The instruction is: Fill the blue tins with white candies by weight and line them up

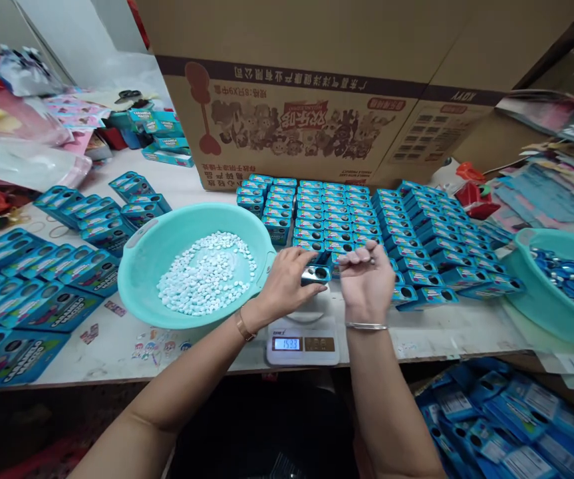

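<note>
My left hand (289, 283) is closed around the side of a small blue box (316, 273), thumb in front and fingers behind, above a white digital scale (303, 346) with a lit display. Just right of that box is my right hand (368, 283), palm up with its fingers curled in; whatever it holds, if anything, is too small to make out. A turquoise basin (134, 276) with many pale candies (201, 279) stands left of my left hand. Rows of blue boxes (336, 216) stand behind both hands.
More blue boxes (67, 299) cover the left side of the table. A large cardboard carton (291, 40) stands at the back. At the right are a turquoise tub (521, 273) of blue wrapped pieces and, below the table edge, a heap of blue boxes (516, 426).
</note>
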Available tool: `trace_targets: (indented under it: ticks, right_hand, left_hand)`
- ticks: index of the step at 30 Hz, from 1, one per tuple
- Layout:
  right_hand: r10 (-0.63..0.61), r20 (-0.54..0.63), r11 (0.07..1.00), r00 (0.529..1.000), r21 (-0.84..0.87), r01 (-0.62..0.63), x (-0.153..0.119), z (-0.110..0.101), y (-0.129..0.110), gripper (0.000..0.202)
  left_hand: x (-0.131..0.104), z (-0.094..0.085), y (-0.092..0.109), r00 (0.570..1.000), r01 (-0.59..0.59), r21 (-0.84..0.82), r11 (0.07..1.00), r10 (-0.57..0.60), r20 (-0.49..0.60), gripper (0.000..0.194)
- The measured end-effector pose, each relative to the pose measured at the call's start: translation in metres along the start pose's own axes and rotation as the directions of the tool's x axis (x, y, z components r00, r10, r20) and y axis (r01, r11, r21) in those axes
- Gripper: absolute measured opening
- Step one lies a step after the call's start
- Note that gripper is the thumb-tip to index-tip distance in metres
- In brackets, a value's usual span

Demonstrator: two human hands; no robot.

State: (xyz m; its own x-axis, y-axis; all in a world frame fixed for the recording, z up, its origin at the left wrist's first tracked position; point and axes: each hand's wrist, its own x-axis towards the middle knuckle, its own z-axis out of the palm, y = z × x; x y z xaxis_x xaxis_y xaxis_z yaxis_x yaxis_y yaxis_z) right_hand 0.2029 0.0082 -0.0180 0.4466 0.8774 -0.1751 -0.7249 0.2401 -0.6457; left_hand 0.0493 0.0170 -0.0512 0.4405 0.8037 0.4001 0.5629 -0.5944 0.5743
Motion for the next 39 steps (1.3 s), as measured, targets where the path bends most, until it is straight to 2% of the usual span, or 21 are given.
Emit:
trace_targets:
  ticks: [2,5,8,10,13,16,21,27,30,33,36,39]
  right_hand:
    - [0.023,-0.007,0.998,1.0,0.065,-0.022,-0.003,-0.013,-0.016,0.018]
    - [0.032,-0.038,0.993,0.999,0.111,-0.027,-0.016,-0.042,-0.035,0.02]
    - [0.051,-0.116,0.991,0.992,0.128,-0.036,-0.034,-0.077,-0.044,0.017]
    - [0.073,-0.181,0.99,0.981,0.132,-0.05,-0.044,-0.098,-0.046,0.013]
    - [0.083,-0.27,0.992,0.959,0.113,-0.054,-0.055,-0.12,-0.047,0.007]
    - [0.061,-0.315,0.996,0.947,0.08,-0.038,-0.061,-0.133,-0.05,0.005]
    - [0.053,-0.295,0.999,0.954,0.025,-0.048,-0.063,-0.142,-0.046,0.016]
    - [0.026,-0.302,0.998,0.953,-0.044,-0.041,-0.062,-0.156,-0.03,0.021]
    - [-0.011,-0.304,0.995,0.953,-0.095,-0.019,-0.061,-0.155,-0.021,0.02]
    - [-0.016,-0.243,0.989,0.97,-0.145,-0.02,-0.058,-0.139,-0.013,0.024]
    - [0.047,-0.156,0.989,0.987,-0.131,-0.068,-0.052,-0.103,-0.006,0.029]
    - [0.03,-0.015,0.987,0.999,-0.155,-0.031,-0.041,-0.062,0.0,0.03]
  left_hand:
    - [-0.01,-0.016,-0.001,0.995,-0.028,-0.018,0.999,0.026,-0.094,0.061]
    - [-0.032,-0.044,-0.001,0.972,-0.007,-0.013,1.0,0.003,-0.236,0.053]
    - [-0.057,-0.066,-0.002,0.951,0.052,0.004,0.999,-0.048,-0.307,0.044]
    - [-0.072,-0.074,-0.003,0.944,0.081,0.017,0.997,-0.072,-0.322,0.041]
    - [-0.087,-0.077,-0.005,0.944,0.101,0.04,0.994,-0.083,-0.319,0.039]
    - [-0.09,-0.074,-0.006,0.952,0.084,0.054,0.995,-0.065,-0.299,0.038]
    - [-0.082,-0.063,-0.002,0.964,0.024,0.071,0.997,-0.004,-0.266,0.036]
    - [-0.064,-0.056,0.001,0.983,-0.047,0.15,0.987,0.073,-0.171,0.034]
    - [-0.052,-0.053,0.002,0.986,-0.082,0.184,0.979,0.107,-0.131,0.034]
    - [-0.039,-0.047,0.004,0.988,-0.103,0.181,0.978,0.121,-0.092,0.036]
    - [-0.026,-0.039,0.005,0.993,-0.099,0.173,0.98,0.108,-0.041,0.041]
    - [-0.015,-0.029,0.006,0.998,-0.061,0.17,0.984,0.06,0.009,0.045]
